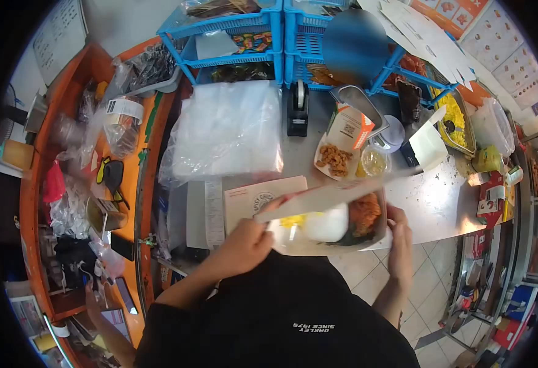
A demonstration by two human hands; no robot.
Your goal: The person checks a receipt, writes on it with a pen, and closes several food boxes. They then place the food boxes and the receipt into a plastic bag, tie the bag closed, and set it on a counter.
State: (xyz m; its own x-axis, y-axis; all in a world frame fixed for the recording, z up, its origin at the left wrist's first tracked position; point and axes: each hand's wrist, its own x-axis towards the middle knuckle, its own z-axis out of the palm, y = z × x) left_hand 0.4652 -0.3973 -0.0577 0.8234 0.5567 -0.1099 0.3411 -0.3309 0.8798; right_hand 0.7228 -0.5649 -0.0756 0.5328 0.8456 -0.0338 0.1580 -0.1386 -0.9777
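A paper food box [293, 247] is held in front of my body, its lid [336, 197] raised partway and blurred. In it are a mound of white rice [327, 224], a piece of fried chicken [365, 214] and something yellow [292, 219]. My left hand [249, 244] is closed on the box's left side near the lid's edge. Against the right side of the box, my right hand [399, 236] grips with curved fingers. Under the lid's left part lies a flat printed box [250, 195] on the counter.
Ahead are clear plastic bags [229, 129], a tape dispenser [298, 107], an open carton of fried bits [335, 161] and a clear cup [374, 161]. Blue racks [232, 58] stand behind; a tray of yellow food [456, 119] sits right. Another person's arm [106, 325] reaches in at lower left.
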